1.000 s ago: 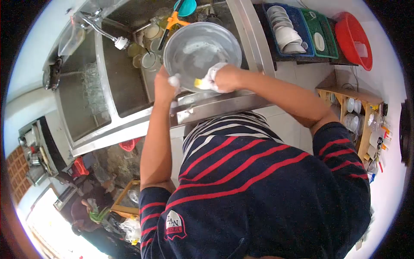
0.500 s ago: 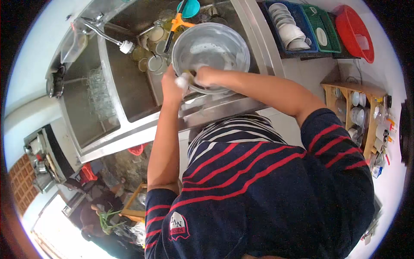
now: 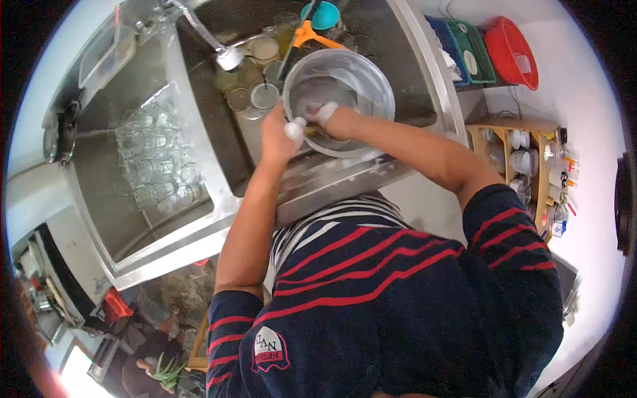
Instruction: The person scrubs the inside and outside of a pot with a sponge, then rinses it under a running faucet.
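A large round metal basin (image 3: 361, 83) sits in the right sink compartment, its inside wet and soapy. My left hand (image 3: 277, 136) grips the basin's near left rim, with foam on the fingers. Inside the basin near that rim is my right hand (image 3: 323, 114), covered in suds and closed on a scrubbing sponge that is mostly hidden. My striped sleeves and torso fill the lower part of the view.
Several glasses and cups (image 3: 255, 73) lie beside the basin under the faucet head (image 3: 229, 58). The left sink (image 3: 149, 156) holds many clear glasses under water. Blue and green crates (image 3: 464, 46), a red tub (image 3: 511, 50) and a wooden shelf with dishes (image 3: 524, 159) stand right.
My right hand has moved from the basin's front outer rim to inside the basin near my left hand. The view has shifted, showing more of the left sink.
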Demonstrator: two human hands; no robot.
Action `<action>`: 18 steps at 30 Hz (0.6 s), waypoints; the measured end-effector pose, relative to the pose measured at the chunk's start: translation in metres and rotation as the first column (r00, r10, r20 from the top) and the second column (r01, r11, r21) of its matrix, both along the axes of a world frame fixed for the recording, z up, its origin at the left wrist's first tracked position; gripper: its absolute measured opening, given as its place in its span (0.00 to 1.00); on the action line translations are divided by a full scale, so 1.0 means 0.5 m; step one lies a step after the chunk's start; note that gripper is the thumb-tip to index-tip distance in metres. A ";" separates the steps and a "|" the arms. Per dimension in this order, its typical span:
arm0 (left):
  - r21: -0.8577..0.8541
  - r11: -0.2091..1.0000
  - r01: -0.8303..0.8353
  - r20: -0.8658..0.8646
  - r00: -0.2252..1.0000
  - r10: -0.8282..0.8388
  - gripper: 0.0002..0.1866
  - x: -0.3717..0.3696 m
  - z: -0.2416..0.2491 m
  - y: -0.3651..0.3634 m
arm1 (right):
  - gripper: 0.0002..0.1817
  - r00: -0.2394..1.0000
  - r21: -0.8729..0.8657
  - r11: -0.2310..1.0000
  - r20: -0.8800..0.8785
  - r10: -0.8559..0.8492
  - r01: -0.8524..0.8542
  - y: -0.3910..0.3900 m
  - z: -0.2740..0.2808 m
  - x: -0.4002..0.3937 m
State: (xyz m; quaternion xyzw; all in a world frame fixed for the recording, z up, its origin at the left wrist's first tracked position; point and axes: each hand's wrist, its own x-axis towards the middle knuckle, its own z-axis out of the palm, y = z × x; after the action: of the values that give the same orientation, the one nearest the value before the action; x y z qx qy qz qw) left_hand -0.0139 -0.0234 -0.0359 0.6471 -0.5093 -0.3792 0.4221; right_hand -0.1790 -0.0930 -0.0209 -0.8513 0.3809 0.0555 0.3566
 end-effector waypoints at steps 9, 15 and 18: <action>-0.132 0.991 -0.006 -0.046 0.999 0.000 0.27 0.058 -0.035 0.012 | 0.12 0.942 -0.278 0.953 -0.334 0.023 -0.122 -0.092 -0.088 -0.041; 0.048 0.997 -0.061 -0.026 0.998 0.062 0.27 0.062 0.020 0.006 | 0.14 0.903 0.090 0.979 0.378 -0.205 0.184 -0.109 0.219 0.073; -0.043 0.995 -0.093 -0.055 0.994 0.091 0.25 0.053 0.013 0.004 | 0.14 0.728 -0.019 0.991 0.681 -0.081 0.129 -0.130 0.354 0.280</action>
State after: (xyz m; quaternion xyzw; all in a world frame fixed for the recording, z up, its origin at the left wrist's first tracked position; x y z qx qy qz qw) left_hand 0.0127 -0.0216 -0.0296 0.6496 -0.4761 -0.3647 0.4673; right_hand -0.0391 -0.1582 0.1562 -0.8011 0.2735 -0.2915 0.4455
